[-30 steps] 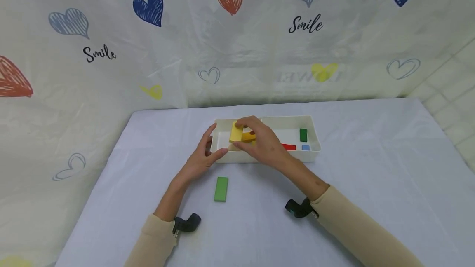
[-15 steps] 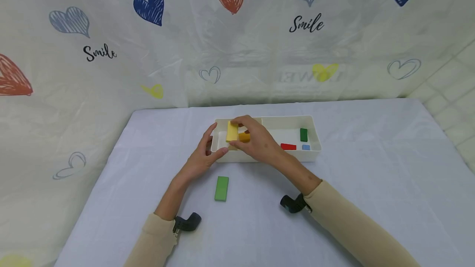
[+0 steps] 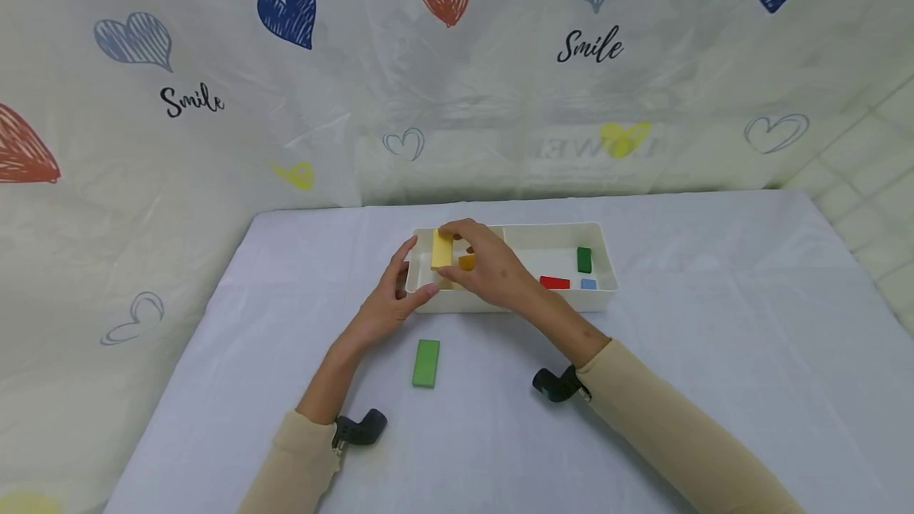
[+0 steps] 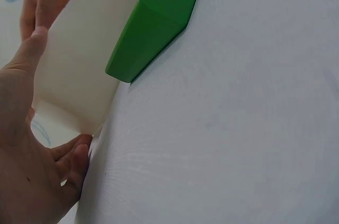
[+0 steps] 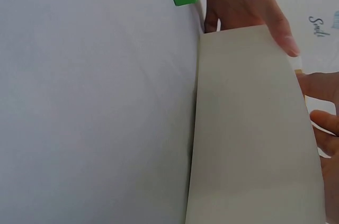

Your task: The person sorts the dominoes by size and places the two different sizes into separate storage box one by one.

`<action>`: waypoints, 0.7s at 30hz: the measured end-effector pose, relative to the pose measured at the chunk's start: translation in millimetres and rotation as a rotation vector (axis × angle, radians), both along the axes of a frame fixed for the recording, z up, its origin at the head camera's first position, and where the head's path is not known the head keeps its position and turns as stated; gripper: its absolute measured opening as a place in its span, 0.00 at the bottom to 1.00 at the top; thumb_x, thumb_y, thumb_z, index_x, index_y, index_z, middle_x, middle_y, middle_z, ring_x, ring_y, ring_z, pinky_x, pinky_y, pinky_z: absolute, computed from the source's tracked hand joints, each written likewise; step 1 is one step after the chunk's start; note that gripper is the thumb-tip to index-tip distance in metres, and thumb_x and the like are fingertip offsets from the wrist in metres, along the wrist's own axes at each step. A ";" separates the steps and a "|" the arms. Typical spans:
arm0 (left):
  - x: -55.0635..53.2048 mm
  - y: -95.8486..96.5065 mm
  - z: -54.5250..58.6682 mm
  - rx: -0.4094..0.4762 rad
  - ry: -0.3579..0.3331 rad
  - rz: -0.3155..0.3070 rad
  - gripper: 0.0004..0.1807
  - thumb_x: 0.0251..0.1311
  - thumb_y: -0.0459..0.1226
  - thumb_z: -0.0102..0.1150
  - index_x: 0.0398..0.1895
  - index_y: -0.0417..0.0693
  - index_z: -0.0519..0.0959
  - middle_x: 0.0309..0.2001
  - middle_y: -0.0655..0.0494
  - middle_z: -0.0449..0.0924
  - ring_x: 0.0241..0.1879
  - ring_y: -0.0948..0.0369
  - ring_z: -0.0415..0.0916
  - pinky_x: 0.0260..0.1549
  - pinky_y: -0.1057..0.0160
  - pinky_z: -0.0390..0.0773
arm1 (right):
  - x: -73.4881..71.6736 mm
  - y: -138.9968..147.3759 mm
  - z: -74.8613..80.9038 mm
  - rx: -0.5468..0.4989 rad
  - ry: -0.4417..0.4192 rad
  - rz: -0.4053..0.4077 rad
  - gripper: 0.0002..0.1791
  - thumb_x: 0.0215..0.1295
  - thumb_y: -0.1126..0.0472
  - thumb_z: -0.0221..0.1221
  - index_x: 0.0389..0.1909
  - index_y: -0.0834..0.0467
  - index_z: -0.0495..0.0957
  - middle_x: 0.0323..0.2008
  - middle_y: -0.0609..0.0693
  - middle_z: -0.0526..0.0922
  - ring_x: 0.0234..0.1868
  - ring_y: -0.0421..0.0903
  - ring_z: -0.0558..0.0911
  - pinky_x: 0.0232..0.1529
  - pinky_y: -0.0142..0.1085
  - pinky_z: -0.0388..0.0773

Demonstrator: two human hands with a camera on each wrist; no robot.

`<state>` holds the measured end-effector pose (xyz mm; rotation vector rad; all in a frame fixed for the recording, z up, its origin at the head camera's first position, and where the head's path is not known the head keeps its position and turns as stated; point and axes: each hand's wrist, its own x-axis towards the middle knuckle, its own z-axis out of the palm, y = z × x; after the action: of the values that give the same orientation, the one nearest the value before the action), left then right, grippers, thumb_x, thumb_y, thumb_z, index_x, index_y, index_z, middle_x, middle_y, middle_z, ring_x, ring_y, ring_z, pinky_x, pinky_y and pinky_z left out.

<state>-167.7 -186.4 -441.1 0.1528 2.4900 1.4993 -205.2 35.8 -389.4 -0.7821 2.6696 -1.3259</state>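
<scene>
A long white box [image 3: 514, 303] with a divider lies across the table. My left hand [image 3: 385, 304] grips its left end, thumb over the front rim and fingers around the end wall. In the left compartment my right hand [image 3: 493, 268] pinches a yellow rectangular block [image 3: 441, 251] between thumb and fingers, holding it upright. An orange-yellow block [image 3: 466, 262] shows behind the right thumb, partly covered by that hand. In the right wrist view the box's front wall [image 5: 249, 128] hides most of what the right fingers [image 5: 324, 123] hold.
Within the right compartment are a red block [image 3: 554, 282], a small blue block [image 3: 589, 284] and a dark green block [image 3: 584, 259]. A light green block [image 3: 425, 363] lies on the white tablecloth [image 3: 714, 324] in front of the box. Behind the table hangs a heart-printed curtain [image 3: 493, 101].
My right hand has moved left with the yellow block, toward the box's left end, uncovering more of the red block. The left hand has stayed in place.
</scene>
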 end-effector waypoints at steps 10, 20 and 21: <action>-0.6 0.3 0.1 -0.002 0.000 0.002 0.47 0.68 0.59 0.63 0.78 0.95 0.42 0.75 0.57 0.64 0.68 0.54 0.68 0.56 0.56 0.71 | -5.4 -3.8 -1.3 0.026 0.002 0.002 0.35 0.64 0.58 0.73 0.70 0.57 0.72 0.67 0.52 0.77 0.65 0.57 0.78 0.66 0.50 0.79; -2.0 -1.8 -2.2 0.017 0.013 -0.015 0.47 0.69 0.57 0.63 0.79 0.94 0.41 0.73 0.56 0.66 0.60 0.54 0.72 0.49 0.57 0.71 | -9.7 -9.6 -3.1 0.027 0.009 0.020 0.36 0.64 0.59 0.73 0.71 0.57 0.71 0.67 0.52 0.77 0.65 0.55 0.78 0.65 0.48 0.79; -2.1 -1.9 -2.6 0.020 0.013 -0.017 0.47 0.69 0.56 0.63 0.79 0.94 0.41 0.73 0.56 0.66 0.60 0.54 0.72 0.49 0.57 0.72 | -10.1 -9.9 -3.4 0.028 0.011 0.023 0.36 0.64 0.59 0.73 0.71 0.57 0.71 0.67 0.52 0.77 0.65 0.55 0.78 0.65 0.48 0.79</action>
<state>-169.8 -188.3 -443.7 0.1875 2.4779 1.5210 -215.3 25.8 -392.8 -0.8162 2.6728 -1.2798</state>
